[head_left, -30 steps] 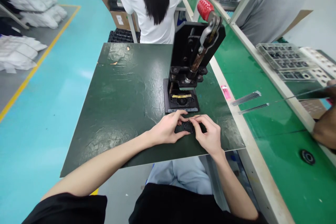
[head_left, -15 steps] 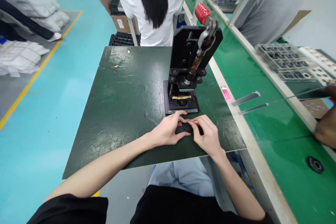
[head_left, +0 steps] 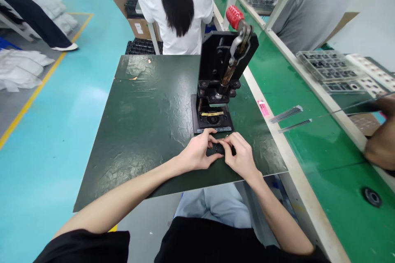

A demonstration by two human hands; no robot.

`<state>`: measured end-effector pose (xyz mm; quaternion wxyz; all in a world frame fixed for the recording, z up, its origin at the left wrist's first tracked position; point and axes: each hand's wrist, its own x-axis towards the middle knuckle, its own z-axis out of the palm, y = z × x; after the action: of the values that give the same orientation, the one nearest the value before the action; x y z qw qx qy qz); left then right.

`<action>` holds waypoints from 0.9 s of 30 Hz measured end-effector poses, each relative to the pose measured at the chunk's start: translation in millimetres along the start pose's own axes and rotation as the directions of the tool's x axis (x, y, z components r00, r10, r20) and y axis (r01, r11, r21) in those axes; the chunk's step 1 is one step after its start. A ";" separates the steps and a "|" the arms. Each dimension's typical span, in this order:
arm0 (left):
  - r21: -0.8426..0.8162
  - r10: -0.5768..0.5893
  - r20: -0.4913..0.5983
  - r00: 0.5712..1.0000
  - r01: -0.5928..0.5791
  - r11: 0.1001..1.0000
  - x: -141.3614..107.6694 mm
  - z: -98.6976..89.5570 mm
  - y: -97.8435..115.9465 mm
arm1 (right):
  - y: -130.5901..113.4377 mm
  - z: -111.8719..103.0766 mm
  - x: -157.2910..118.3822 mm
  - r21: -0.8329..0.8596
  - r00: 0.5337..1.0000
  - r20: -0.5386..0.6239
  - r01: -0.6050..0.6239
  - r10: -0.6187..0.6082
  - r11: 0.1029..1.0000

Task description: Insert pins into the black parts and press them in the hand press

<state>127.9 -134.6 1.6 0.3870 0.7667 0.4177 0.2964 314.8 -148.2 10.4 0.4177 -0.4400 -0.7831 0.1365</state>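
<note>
Centrally, a black part (head_left: 219,148) lies at 6 o'clock from the press (head_left: 212,121), left hand (head_left: 195,153) gripping its 9-o'clock side, right hand (head_left: 242,157) pinched closed by its 1-o'clock edge, contents unclear.

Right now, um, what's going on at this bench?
The left hand and right hand are together over a small dark round part at the near side of the dark green tabletop. The fingers hide much of the part. Just beyond the hands stands a black press with a red handle, which neither hand is touching.
</note>
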 end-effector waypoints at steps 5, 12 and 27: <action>-0.015 0.008 0.004 1.000 -0.008 1.000 1.5 -0.3 -1.6 | 4.7 -10.7 -4.9 0.155 0.891 -0.375 -0.210 0.254 0.965; -0.028 0.021 -0.024 0.999 -0.022 0.999 -0.2 -3.7 -1.8 | 30.2 -43.8 -57.4 -0.221 0.873 -0.479 -0.224 0.095 0.949; 0.186 0.023 -0.393 0.919 0.055 0.981 40.9 -46.9 -8.7 | 28.8 -27.4 -62.2 -0.304 0.830 -0.556 -0.263 0.054 0.916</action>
<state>107.2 -79.8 24.3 0.2214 0.7219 0.5200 0.3992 369.0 -185.8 -22.7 0.5167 -0.5951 -0.6062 -0.1063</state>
